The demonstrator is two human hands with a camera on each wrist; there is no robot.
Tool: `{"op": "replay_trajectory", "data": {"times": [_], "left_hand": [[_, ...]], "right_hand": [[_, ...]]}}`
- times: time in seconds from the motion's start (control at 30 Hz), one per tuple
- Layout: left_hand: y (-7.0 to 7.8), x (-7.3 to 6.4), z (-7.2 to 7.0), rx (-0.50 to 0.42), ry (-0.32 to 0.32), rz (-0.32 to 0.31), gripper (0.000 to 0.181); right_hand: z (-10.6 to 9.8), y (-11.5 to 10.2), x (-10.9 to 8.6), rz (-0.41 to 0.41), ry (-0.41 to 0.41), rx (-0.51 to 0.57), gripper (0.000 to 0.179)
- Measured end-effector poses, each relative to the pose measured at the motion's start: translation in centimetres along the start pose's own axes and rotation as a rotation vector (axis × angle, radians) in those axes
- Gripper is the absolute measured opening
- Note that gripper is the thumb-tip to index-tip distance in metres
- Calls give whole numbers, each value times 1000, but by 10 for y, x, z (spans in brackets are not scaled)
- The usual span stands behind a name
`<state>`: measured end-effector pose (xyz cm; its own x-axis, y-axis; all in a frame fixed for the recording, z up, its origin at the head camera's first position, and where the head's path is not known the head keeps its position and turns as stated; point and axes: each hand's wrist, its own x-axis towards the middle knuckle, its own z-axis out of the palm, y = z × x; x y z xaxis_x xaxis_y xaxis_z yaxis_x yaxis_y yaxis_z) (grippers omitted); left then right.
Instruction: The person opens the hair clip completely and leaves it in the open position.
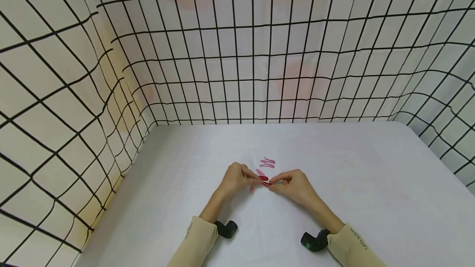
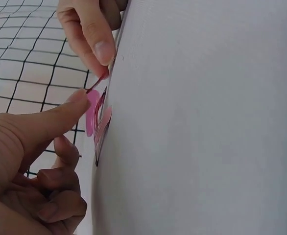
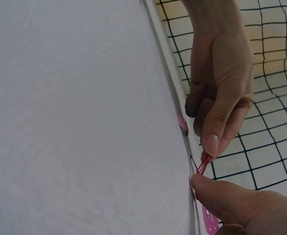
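Red, thin, narrow strip-like piece (image 1: 266,184) — grasped at both ends by two bare hands.
The left hand (image 1: 237,177) pinches its 9 o'clock end between thumb and fingers, the right hand (image 1: 295,186) its 4 o'clock end, near the smooth white tabletop (image 1: 371,184). Pink zigzag shapes (image 1: 267,165) lie near it, towards 12 o'clock — well apart from the black wire-like grid (image 1: 253,73).

White tabletop (image 1: 371,184) w/ rounded far R corner. Black grid net (image 1: 253,56) runs along the back + both sides, white sheet (image 1: 224,11) behind it. Faint pink blotches (image 1: 290,90) on sheet, prob. printed, too blurry to be sure. Yellowish strip (image 1: 107,40), back L corner.
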<state>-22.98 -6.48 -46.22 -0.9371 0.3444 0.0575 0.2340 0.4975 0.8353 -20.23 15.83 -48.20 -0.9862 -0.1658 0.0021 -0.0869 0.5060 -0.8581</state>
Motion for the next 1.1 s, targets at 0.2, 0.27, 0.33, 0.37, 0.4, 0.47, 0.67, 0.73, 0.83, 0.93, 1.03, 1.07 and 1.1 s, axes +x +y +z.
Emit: {"op": "replay_trajectory", "data": {"times": [0.2, 0.27, 0.33, 0.37, 0.4, 0.47, 0.67, 0.73, 0.83, 0.93, 1.03, 1.07, 1.1], "left_hand": [[2, 0, -2, -20, 17, 18, 9], [1, 0, -2, -20, 17, 12, 9], [1, 0, -2, -23, 15, 2, 9], [1, 0, -2, -25, 13, -1, 9], [1, 0, -2, -27, 13, -1, 9], [0, 1, -2, -33, 10, 3, 9], [-1, 2, -2, -73, 7, 23, 10], [-1, 2, -2, -87, 5, 27, 11], [-1, 2, -2, -88, 6, 34, 11], [-2, 2, -1, -71, 19, 65, 9], [-1, 3, -1, -51, 40, 96, 7], [-1, 3, -1, -52, 44, 108, 7], [-1, 3, -1, -52, 49, 113, 8]], "right_hand": [[-1, -1, -1, -13, -26, -4, 15], [-2, 0, -1, -24, -34, -10, 16], [-3, 1, 0, -33, -42, -13, 16], [-3, 1, 0, -33, -45, -12, 15], [-3, 1, 0, -31, -45, -11, 14], [-3, 3, 1, -32, -50, -2, 13], [-4, 6, 2, -41, -55, 36, 14], [-5, 5, 1, -38, -57, 37, 13], [-5, 3, 1, -36, -63, 41, 13], [-5, 3, 1, -26, -71, 47, 12], [-6, 3, 1, -23, -71, 54, 13], [-6, 4, 1, -21, -68, 55, 14], [-6, 4, 1, -23, -63, 58, 15]]}}
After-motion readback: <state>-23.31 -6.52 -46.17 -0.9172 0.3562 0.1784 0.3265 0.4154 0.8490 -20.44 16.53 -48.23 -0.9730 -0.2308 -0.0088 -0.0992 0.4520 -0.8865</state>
